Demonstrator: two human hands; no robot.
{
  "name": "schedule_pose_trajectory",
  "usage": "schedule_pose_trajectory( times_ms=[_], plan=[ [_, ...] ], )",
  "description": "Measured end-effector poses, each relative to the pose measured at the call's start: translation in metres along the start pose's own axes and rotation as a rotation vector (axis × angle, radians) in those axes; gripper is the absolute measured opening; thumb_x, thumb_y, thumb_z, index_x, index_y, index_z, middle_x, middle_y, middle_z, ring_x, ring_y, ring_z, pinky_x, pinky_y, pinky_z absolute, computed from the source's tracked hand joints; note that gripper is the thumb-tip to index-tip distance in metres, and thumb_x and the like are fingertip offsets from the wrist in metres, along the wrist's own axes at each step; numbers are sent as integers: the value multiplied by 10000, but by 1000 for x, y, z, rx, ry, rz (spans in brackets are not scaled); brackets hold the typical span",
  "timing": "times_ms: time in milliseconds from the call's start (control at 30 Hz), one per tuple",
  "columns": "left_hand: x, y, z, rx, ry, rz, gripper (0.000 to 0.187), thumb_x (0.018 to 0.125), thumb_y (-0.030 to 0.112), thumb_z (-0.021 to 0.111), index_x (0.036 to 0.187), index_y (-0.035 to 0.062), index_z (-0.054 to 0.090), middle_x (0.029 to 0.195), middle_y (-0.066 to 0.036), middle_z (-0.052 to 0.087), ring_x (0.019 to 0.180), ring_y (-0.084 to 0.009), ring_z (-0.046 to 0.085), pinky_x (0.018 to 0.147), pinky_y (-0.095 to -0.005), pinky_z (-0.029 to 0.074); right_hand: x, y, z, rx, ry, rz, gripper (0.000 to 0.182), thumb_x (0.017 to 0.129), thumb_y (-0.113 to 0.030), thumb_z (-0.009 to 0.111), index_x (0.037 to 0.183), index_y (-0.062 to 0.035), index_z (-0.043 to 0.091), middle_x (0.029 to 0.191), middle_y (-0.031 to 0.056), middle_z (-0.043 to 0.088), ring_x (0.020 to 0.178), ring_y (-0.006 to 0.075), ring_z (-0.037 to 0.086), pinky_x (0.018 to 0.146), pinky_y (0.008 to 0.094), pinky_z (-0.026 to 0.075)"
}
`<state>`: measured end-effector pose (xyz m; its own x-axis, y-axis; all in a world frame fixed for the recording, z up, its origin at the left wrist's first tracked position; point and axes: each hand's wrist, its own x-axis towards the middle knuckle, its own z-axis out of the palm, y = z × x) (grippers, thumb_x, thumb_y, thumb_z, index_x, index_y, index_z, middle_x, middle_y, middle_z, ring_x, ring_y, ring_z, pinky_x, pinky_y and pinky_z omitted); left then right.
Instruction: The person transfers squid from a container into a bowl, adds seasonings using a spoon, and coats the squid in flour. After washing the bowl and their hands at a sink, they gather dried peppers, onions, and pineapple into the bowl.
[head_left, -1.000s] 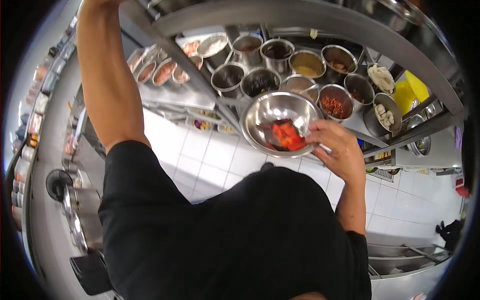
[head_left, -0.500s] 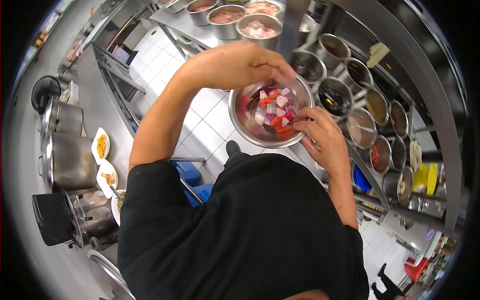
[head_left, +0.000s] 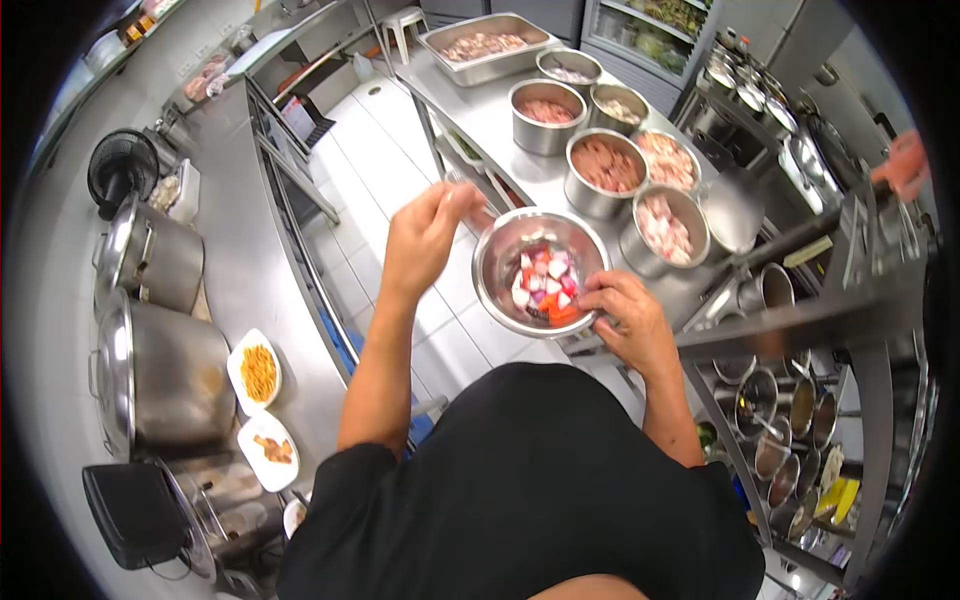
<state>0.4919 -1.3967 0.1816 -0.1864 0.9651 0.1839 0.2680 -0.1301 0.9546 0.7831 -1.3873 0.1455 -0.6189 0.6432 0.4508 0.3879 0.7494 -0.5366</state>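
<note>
A steel bowl (head_left: 492,293) with chopped red and white-purple vegetables (head_left: 548,282) is held over the tiled floor, in front of my body. My right hand (head_left: 632,318) grips its right rim, thumb outside and fingers at the edge. To the left of the bowl, my left hand (head_left: 430,235) is raised with its fingers drawn together near the rim; the fingertips are blurred, and whatever may be between them is too small to tell.
Steel pots of raw meat (head_left: 605,165) and a deep tray (head_left: 485,48) stand on the table beyond. Left, a counter (head_left: 255,200) bears large lidded pots (head_left: 170,370) and white dishes of food (head_left: 258,372). A metal rack with containers (head_left: 770,395) is at the right.
My left hand has come away from over the bowl to its left side. The view has shifted, showing more of the meat table, and the bowl is still in my right hand.
</note>
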Motion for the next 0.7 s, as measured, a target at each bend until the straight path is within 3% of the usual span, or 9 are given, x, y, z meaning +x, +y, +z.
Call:
schedule_pose_trajectory(
  times_ms=[33, 100, 200, 300, 433, 467, 567, 667, 700],
  plan=[
    [2, -20, -8, -28, -13, -4, 313, 1025, 258, 502, 1185, 17, 623, 981, -155, 709, 1005, -190, 659, 922, -321, 486, 11, 7, 6, 14, -17, 16, 325, 644, 28, 741, 933, -93, 656, 1065, 56, 629, 1012, 270, 615, 854, 374, 514],
    [7, -42, -4, -227, 66, 27, 306, 1000, 213, 545, 1218, 7, 606, 1088, -126, 700, 1067, -191, 632, 929, -318, 481, 33, 21, 19, 47, -22, 36, 281, 669, 16, 733, 921, -87, 663, 1054, 61, 638, 1018, 272, 616, 859, 375, 515],
    [29, -60, -15, 145, 111, 105, 332, 973, 193, 598, 1267, 38, 604, 1205, -126, 667, 1259, -274, 538, 1054, -350, 406, 68, 40, 38, 90, -46, 91, 257, 689, 9, 727, 921, -81, 665, 1063, 66, 639, 1023, 274, 613, 880, 378, 507],
    [75, -106, -43, 71, 58, 123, 307, 963, 227, 618, 1198, 33, 660, 1191, -126, 672, 1224, -251, 561, 1041, -353, 418, 103, 55, 55, 111, -26, 102, 256, 690, 6, 727, 923, -81, 666, 1073, 69, 637, 1034, 275, 607, 893, 380, 500],
    [138, -182, -74, 129, 106, -206, 359, 975, 311, 594, 1115, -4, 694, 1154, -122, 684, 1133, -202, 600, 992, -347, 452, 151, 76, 71, 167, 49, 142, 286, 656, 43, 727, 912, -80, 683, 1056, 57, 646, 1018, 257, 618, 868, 363, 504],
    [150, -192, -84, 234, 19, -220, 465, 998, 410, 527, 1206, 14, 652, 1187, -111, 669, 1123, -216, 607, 960, -348, 472, 166, 83, 75, 215, 70, 138, 289, 647, 42, 727, 906, -80, 682, 1054, 56, 642, 1015, 261, 618, 867, 369, 505],
    [171, -198, -101, -406, -69, -420, 682, 976, 565, 469, 1407, 36, 472, 1321, -114, 589, 1168, -243, 585, 975, -374, 472, 215, 101, 89, 193, 54, 132, 267, 676, 14, 713, 922, -80, 665, 1072, 60, 627, 1042, 270, 600, 879, 383, 499],
    [199, -168, -110, -780, -130, -418, 994, 880, 734, 440, 1540, 48, 155, 1505, -154, 375, 1343, -277, 438, 1060, -418, 421, 271, 116, 109, 234, -12, 76, 274, 681, -7, 732, 934, -80, 655, 1082, 52, 618, 1052, 267, 593, 876, 383, 499],
    [212, -165, -116, -863, -153, -383, 967, 889, 679, 505, 1545, 59, 157, 1519, -153, 351, 1375, -278, 395, 1087, -422, 393, 289, 120, 117, 235, -37, 58, 275, 683, -13, 737, 936, -81, 653, 1084, 51, 617, 1055, 267, 591, 876, 383, 499]
  ],
)
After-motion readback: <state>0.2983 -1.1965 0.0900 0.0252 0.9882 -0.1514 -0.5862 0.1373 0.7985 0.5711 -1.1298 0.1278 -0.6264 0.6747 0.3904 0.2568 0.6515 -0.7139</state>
